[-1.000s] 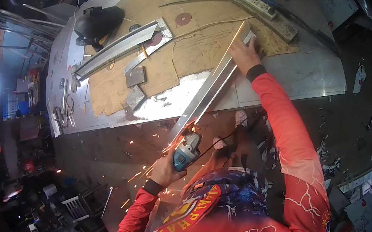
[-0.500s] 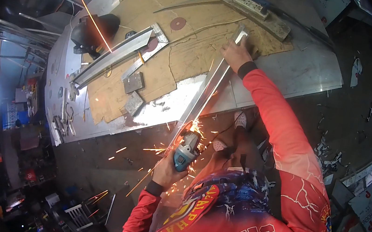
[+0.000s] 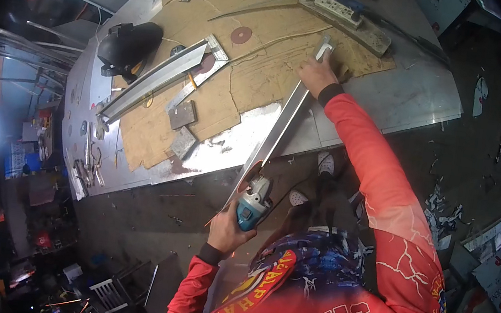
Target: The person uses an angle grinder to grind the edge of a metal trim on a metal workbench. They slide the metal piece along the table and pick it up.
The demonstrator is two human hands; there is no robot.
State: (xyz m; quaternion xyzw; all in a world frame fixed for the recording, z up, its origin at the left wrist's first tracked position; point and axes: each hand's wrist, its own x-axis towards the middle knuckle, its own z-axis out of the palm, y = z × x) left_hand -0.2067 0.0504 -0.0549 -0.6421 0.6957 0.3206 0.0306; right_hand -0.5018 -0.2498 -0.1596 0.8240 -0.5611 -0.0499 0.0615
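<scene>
Well to the left of the long metal profile (image 3: 286,118) sat a black welding helmet (image 3: 131,42), and between the two lay a second profile (image 3: 155,82) and a pair of flat square blocks (image 3: 182,114). By the long profile's near end, the left hand (image 3: 229,230) was wrapped around the teal body of an angle grinder (image 3: 249,213), its disc (image 3: 251,175) right at the profile's edge, though in that dim patch I couldn't tell whether it touched. The profile overhung the workbench (image 3: 420,90), and the right hand (image 3: 317,73) gripped it close to its far end, beyond which lay a power strip (image 3: 339,8). The step in hand looked like grinding along that edge; the next move seemed to call for a firm far-end hold and a steady disc angle.
</scene>
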